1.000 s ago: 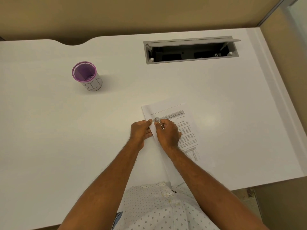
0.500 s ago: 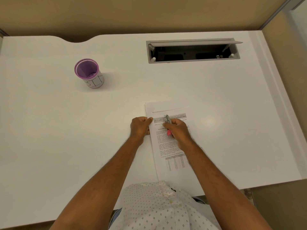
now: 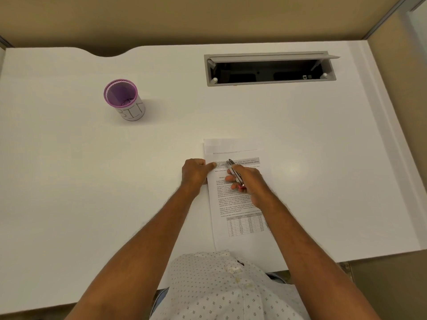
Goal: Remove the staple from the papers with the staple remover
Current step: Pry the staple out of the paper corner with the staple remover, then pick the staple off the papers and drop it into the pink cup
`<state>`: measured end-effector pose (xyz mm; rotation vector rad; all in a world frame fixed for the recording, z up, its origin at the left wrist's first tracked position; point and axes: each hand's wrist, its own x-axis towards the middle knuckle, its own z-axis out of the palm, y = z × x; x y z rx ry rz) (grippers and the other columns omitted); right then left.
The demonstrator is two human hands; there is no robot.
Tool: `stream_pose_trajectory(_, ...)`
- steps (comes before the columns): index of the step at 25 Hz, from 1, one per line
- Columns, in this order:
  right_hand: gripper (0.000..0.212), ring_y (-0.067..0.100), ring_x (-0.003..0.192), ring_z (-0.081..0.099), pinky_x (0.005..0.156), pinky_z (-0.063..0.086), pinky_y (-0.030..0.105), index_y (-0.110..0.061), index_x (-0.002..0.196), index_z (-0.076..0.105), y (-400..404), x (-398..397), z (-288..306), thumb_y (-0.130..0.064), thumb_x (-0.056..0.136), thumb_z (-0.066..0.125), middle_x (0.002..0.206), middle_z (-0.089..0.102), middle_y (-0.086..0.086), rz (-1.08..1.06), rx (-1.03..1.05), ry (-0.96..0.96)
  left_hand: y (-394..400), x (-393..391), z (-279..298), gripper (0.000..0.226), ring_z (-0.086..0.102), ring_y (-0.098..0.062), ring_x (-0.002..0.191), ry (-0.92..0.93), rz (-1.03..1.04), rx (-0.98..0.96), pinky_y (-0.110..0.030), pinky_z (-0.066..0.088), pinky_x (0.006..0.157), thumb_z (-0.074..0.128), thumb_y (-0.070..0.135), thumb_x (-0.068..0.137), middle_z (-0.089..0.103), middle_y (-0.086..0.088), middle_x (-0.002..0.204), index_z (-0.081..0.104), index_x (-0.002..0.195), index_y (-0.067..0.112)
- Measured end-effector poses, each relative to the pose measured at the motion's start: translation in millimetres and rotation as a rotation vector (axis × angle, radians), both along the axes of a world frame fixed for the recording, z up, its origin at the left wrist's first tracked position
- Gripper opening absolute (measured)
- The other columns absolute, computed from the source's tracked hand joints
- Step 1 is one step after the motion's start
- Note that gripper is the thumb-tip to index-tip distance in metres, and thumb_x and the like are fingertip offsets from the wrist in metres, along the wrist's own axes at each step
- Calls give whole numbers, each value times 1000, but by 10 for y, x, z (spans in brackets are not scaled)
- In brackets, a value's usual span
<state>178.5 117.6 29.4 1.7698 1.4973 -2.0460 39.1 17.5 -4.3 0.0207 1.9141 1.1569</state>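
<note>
The right hand [image 3: 250, 184] is closed around the staple remover [image 3: 235, 173], a slim metal tool with a pink end showing near the palm; its long axis runs from the hand up and to the left, with the metal tip resting on or just above the grey header band of the top sheet. The left hand [image 3: 196, 173] is curled, its thumb and fingertips pressing the left margin of the papers [image 3: 233, 204] flat against the table [image 3: 92, 181]. The tip of the tool sits just to the right of the left thumb, so the two hands are near each other at the upper left part of the page. The staple itself is too small to make out; by my reading it would lie toward the top-left corner, up and left of the tool tip, nearer the left hand. The papers are a white printed stack, lying lengthwise away from the person and slightly tilted, with text blocks and a table of figures lower down. Farther off, a purple-rimmed cup [image 3: 123, 99] stands well apart to the left, and an open grey cable hatch [image 3: 270, 69] sits near the far edge.
</note>
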Motion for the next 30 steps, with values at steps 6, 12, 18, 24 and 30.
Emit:
stream_pose_trajectory(6,22,9,67,58,59,46,22,-15,102,72,-5,79,-73,-34,96,63,88,72,-1,9,222,-2,2,-51,-20,31,79,-29,80,16,-45,-14,-47,67,70,77,22,91,79,-17,90,60,71,6)
stream_pose_trajectory(12,31,24,93,60,80,56,40,-15,119,65,145,387,-277,-20,89,69,113,56,7,128,968,-229,-4,18,9,38,54,-23,63,569,-342,-234,-33,42,57,66,35,95,64,-5,70,55,72,7)
stream_pose_trajectory(18,39,34,113,56,93,47,49,-17,132,55,272,629,-401,-24,95,63,123,62,11,167,1056,-437,-85,10,10,33,65,-27,81,737,-461,-336,-38,51,69,63,43,98,69,-6,92,60,92,11)
stream_pose_trajectory(24,31,20,110,53,94,49,37,-18,124,59,54,336,-261,-24,95,66,121,58,3,223,1141,-182,-102,6,12,36,64,-30,86,771,-477,-341,-41,51,72,63,44,98,68,-9,96,58,99,9)
stream_pose_trajectory(30,18,11,85,62,72,57,23,-15,112,68,-258,-231,-320,-18,95,70,103,67,1,380,920,33,-119,-15,-18,40,67,-25,87,808,-483,-381,-44,59,72,63,52,95,69,-4,101,59,106,14)
